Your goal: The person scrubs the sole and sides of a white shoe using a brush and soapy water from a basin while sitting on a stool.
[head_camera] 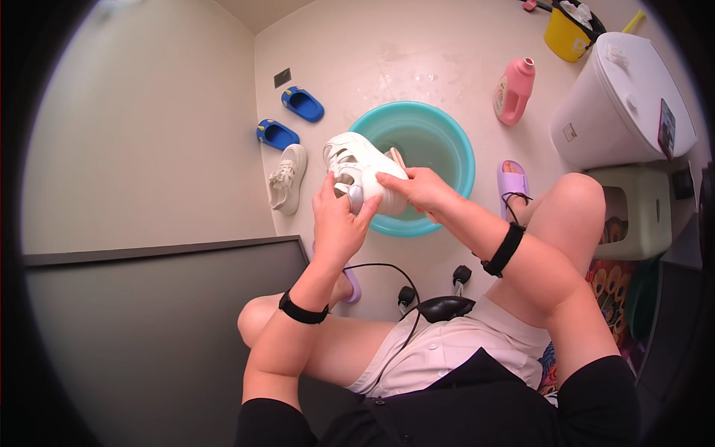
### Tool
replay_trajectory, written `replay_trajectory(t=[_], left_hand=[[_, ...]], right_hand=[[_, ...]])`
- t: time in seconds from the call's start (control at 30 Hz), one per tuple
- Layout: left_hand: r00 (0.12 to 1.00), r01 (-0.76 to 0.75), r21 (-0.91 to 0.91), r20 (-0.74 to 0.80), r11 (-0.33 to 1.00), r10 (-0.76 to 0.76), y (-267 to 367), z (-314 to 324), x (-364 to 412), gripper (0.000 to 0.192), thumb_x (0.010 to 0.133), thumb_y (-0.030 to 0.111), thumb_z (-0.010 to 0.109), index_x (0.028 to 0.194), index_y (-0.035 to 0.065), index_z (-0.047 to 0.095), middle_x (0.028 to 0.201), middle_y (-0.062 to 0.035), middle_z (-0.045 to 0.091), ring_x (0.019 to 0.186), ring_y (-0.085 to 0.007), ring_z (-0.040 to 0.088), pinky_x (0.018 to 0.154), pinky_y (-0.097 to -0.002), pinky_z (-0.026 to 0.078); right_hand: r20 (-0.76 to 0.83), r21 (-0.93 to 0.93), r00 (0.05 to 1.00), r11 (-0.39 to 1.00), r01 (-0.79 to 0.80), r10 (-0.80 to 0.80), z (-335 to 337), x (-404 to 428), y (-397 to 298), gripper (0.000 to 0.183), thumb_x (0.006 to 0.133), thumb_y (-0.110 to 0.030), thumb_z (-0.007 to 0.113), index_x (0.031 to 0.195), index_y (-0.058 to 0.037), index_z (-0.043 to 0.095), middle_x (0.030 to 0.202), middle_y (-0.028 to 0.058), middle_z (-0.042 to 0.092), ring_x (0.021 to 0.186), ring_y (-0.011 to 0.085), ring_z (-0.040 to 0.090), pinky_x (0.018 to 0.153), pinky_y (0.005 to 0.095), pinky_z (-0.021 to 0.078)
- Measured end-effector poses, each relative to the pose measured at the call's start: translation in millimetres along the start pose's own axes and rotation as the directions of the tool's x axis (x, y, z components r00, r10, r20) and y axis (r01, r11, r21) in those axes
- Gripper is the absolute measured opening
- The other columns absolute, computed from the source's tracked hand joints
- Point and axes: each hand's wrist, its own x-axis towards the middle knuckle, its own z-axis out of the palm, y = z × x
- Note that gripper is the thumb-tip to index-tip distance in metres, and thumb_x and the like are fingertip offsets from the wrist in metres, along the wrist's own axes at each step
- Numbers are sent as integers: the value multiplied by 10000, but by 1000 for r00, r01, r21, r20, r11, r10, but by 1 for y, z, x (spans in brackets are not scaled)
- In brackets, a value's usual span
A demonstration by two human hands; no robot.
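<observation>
A white shoe [357, 159] with cut-out openings is held between my two hands, over the near left side of a turquoise plastic basin [468, 167]. My left hand [342, 220] grips it from the near side, fingers at the openings and thumb along its edge. On the other side, my right hand [422, 190] has its thumb on the white surface; its other fingers are mostly hidden. Cloudy water [433, 142] stands in the basin. Just beyond the shoe shows a beige piece [397, 157], and I cannot tell what it belongs to.
A white lace-up sneaker [287, 179] and blue clogs [303, 104] lie by the left wall. Right of the basin stands a pink detergent bottle [514, 92]. Farther right are a white lidded bin [592, 112], a yellow bucket [564, 36] and a plastic stool [642, 218]. Wet patches mark the floor.
</observation>
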Motion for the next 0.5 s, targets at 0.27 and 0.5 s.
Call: replay_trajectory(t=[0.27, 0.5], left_hand=[[978, 82, -697, -83, 713, -194, -24, 10, 24, 558, 934, 332, 698, 1307, -65, 579, 1309, -213, 575, 1178, -262, 549, 1000, -372, 451], [890, 261, -780, -35, 569, -455, -28, 8, 35, 441, 959, 366, 674, 1098, -52, 682, 986, -142, 701, 927, -183, 658, 794, -326, 525]], right_hand=[[-62, -169, 990, 979, 113, -125, -1, -9, 1, 572, 980, -491, 570, 1359, -62, 599, 912, 105, 709, 632, 202, 627, 562, 358, 482], [-57, -540, 913, 782, 312, -404, -6, -52, 8, 503, 1035, -257, 468, 1528, -204, 383, 1007, 224, 677, 854, 402, 656, 786, 466, 508]])
